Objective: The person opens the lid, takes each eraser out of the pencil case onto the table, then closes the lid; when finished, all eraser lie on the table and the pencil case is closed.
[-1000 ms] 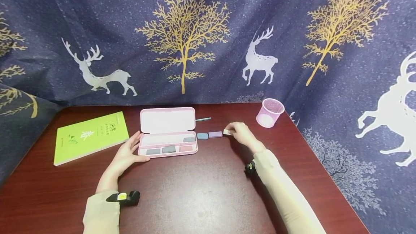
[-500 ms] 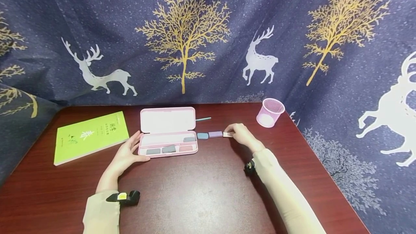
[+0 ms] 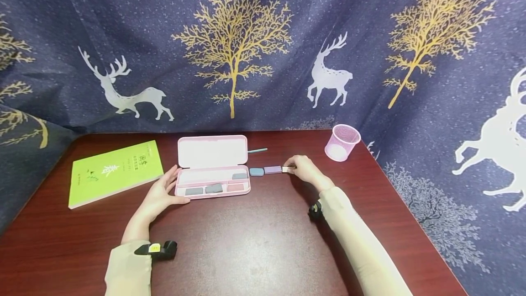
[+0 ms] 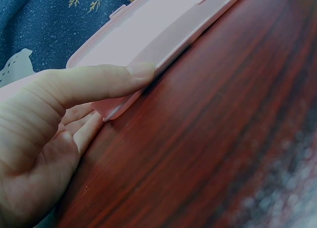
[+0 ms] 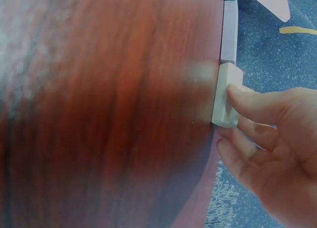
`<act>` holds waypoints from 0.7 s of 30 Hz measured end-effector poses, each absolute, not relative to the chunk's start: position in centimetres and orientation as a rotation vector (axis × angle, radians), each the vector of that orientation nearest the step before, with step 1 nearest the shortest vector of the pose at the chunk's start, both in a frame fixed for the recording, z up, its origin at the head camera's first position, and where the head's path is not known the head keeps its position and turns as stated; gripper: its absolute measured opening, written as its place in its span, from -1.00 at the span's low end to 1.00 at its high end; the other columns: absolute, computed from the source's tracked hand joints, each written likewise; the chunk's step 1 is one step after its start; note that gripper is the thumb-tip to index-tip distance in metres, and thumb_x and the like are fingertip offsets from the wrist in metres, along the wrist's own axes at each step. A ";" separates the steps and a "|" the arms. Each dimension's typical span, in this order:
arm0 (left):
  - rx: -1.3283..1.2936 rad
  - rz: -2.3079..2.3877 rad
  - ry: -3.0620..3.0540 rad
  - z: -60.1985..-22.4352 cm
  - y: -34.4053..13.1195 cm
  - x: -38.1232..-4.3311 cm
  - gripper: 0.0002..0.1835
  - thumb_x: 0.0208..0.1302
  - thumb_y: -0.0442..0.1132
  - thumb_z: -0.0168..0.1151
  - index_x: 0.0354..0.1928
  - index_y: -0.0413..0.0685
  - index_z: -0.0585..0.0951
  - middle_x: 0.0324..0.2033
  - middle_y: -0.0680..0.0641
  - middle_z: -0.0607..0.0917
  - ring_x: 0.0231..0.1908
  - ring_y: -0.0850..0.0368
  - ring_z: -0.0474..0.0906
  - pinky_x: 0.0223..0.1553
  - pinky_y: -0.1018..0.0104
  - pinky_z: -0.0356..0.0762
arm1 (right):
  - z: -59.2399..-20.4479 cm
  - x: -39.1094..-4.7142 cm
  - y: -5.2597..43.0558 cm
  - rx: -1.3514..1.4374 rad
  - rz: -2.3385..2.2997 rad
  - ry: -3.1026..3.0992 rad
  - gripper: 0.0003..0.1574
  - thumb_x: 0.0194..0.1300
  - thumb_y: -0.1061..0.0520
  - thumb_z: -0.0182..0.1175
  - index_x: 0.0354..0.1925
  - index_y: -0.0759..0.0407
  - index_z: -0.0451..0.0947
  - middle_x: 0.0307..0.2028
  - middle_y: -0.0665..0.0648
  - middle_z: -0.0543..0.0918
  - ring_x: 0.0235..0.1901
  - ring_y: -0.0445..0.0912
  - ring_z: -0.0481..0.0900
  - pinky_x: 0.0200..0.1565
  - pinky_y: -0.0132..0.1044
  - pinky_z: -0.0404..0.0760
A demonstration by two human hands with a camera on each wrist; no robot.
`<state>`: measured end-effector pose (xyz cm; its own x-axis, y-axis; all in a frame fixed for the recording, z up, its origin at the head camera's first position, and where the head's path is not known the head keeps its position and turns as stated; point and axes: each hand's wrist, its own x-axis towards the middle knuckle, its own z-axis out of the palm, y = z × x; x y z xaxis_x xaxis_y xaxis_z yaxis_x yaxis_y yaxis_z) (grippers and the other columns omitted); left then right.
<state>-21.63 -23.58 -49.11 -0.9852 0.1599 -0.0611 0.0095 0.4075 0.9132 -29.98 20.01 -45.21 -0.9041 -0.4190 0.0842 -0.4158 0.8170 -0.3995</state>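
Observation:
A pink pencil case [image 3: 212, 182] lies with its lid up near the back of the table. Round its left end sits my left hand [image 3: 158, 198], thumb along the front edge and fingers at the far side; the left wrist view shows the thumb [image 4: 114, 80] on the rim. My right hand [image 3: 306, 169] pinches a white eraser [image 5: 225, 97] between thumb and fingers. That eraser is end to end with a purple eraser [image 3: 273, 170], followed by a blue eraser [image 3: 256, 172] beside the case. Several grey and pink blocks lie in the case's compartments.
A green book [image 3: 117, 173] lies left of the case. Behind on the right stands a pink mesh pen cup [image 3: 342, 143]. A thin green stick [image 3: 258, 150] pokes out beside the lid. A dark patterned cloth [image 3: 263, 58] hangs behind the table [image 3: 246, 241].
My right hand has shifted the white eraser slightly, turning it in line with the purple one. The left hand and the case have stayed in place.

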 end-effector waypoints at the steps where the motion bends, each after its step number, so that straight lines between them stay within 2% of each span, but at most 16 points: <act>1: 0.150 1.634 2.516 -49.1 -23.6 -21.6 0.28 -0.08 -0.23 0.58 0.54 -0.21 -0.14 0.50 -0.31 0.06 0.46 -0.31 0.07 0.38 -0.04 0.16 | -45.2 -30.0 20.0 -0.687 -0.653 2.985 -0.87 0.17 0.31 0.31 -0.26 0.25 0.72 -0.30 0.18 0.77 -0.20 0.04 0.71 -0.06 -0.07 0.69; 12: 0.148 1.646 2.519 -49.2 -23.7 -21.6 0.28 -0.09 -0.25 0.58 0.54 -0.21 -0.13 0.50 -0.32 0.07 0.45 -0.31 0.08 0.37 -0.02 0.19 | -45.3 -30.0 20.2 -0.713 -0.656 2.972 -0.77 0.07 0.35 0.36 -0.23 0.25 0.72 -0.36 0.15 0.71 -0.33 -0.04 0.60 -0.16 -0.11 0.64; 21: 0.144 1.639 2.516 -49.3 -23.8 -21.7 0.28 -0.08 -0.23 0.58 0.54 -0.20 -0.14 0.50 -0.31 0.06 0.46 -0.31 0.08 0.38 -0.03 0.19 | -45.5 -30.1 20.1 -0.766 -0.638 3.005 -0.77 0.07 0.36 0.35 -0.23 0.25 0.71 -0.33 0.17 0.70 -0.29 0.02 0.62 -0.12 -0.06 0.65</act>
